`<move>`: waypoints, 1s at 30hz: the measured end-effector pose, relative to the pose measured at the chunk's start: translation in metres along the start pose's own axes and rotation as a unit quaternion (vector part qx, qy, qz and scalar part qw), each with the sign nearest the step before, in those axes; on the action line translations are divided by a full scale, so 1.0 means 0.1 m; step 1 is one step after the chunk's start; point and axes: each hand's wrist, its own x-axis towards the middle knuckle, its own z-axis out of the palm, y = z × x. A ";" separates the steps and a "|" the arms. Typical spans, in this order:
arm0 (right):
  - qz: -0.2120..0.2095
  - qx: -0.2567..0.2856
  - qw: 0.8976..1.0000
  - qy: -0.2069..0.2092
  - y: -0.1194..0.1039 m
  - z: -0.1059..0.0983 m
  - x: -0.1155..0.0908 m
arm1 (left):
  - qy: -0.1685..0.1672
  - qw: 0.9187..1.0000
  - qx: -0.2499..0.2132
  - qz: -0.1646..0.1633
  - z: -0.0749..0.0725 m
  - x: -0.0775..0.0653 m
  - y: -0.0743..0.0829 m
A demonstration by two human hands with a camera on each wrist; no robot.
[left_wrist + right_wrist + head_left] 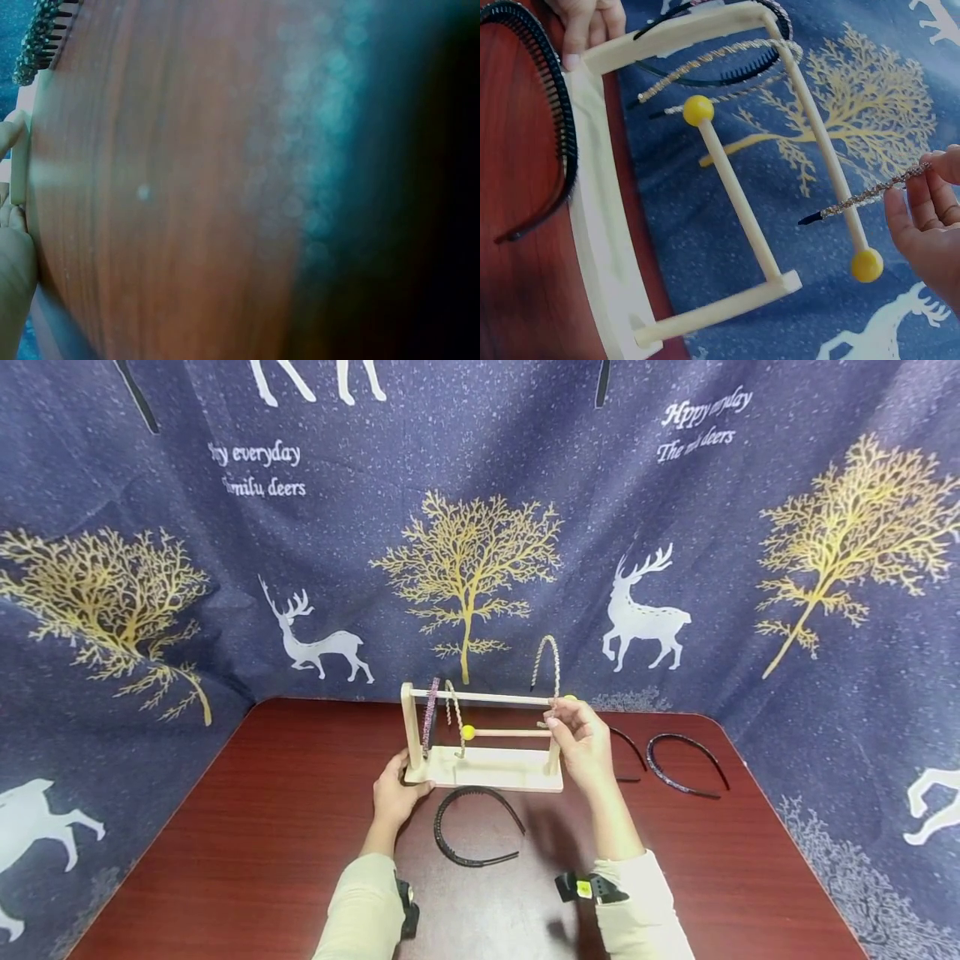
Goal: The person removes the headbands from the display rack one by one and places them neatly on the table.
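Note:
A pale wooden rack (510, 768) with two rods and yellow end balls (698, 110) stands on the table. My left hand (396, 792) grips the left end of its base, thumb in front. My right hand (587, 750) pinches a gold braided headband (870, 196) by one side, near the upper rod's right end. That headband arches above the rod and crosses it in the right wrist view. At the left of the upper rod hang a purple glittery headband (430, 718) and another gold braided headband (457, 714). The lower rod (513, 733) carries no headband.
A black toothed headband (439, 831) lies in front of the rack. To the right lie a dark sparkly headband (667, 783) and another black headband (637, 754), partly behind my right hand. A blue deer-print cloth (480, 460) hangs behind the red-brown table (285, 835).

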 end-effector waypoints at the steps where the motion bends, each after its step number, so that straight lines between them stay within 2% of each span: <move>1: -0.005 0.002 1.000 0.001 0.00 -0.02 0.00 | 0.000 1.000 -0.001 -0.001 0.00 0.00 0.00; 15: -0.023 0.030 0.997 0.073 -0.07 -0.26 -0.07 | 0.011 1.000 0.020 0.009 0.01 -0.01 0.01; 22: -0.041 0.035 0.995 0.085 -0.14 -0.37 -0.13 | 0.012 1.000 0.015 0.000 0.02 0.00 -0.01; 30: -0.053 0.072 0.993 0.073 -0.16 -0.47 -0.29 | 0.016 1.000 0.024 0.000 0.02 -0.01 -0.01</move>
